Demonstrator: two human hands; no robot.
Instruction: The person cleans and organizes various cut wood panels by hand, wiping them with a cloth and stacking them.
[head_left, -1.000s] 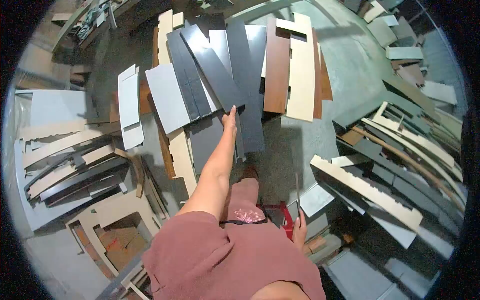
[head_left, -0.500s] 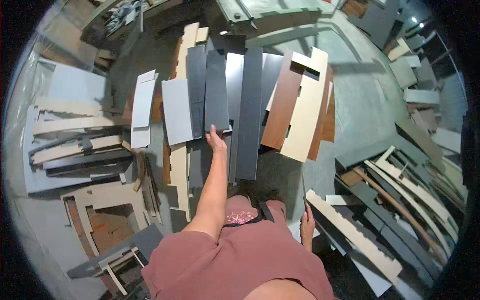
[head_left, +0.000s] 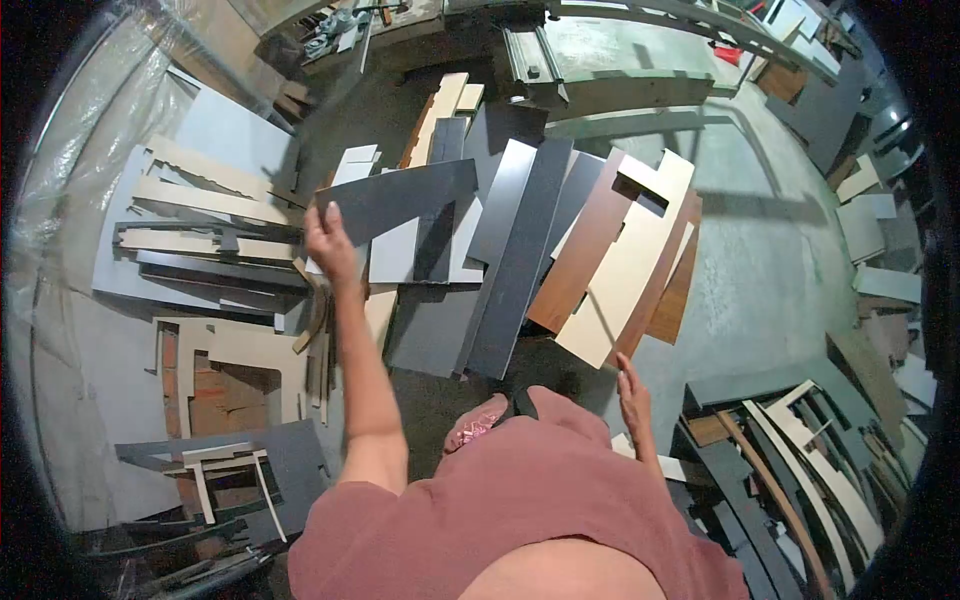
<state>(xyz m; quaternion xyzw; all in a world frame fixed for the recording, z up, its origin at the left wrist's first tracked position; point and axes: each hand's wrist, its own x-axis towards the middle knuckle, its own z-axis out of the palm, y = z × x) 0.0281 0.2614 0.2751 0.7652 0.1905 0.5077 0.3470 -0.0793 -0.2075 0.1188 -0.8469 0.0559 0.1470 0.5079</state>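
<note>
My left hand (head_left: 332,245) is closed on the left end of a dark grey board (head_left: 400,200), which is raised and angled across the other boards. Beneath it lie a white board (head_left: 393,252) and more dark strips, among them a long dark board (head_left: 522,255). My right hand (head_left: 632,392) is closed around the lower end of a thin rod (head_left: 602,314), whose far part crosses a cream board with a cutout (head_left: 625,280). Next to that cream board is a brown wood-look board (head_left: 577,250). The rod's exact kind cannot be made out.
On the left, cream strips (head_left: 215,200) lie on a white panel (head_left: 225,130), with a cream cut-out frame (head_left: 245,345) nearer me. Offcuts, including a curved brown strip (head_left: 770,480), are piled at the right. A metal frame (head_left: 690,20) stands at the back.
My left hand has lifted the dark grey board from the pile and swung it leftward, turning it crosswise. My right hand has moved up with the rod, now over the cream board. The view has shifted.
</note>
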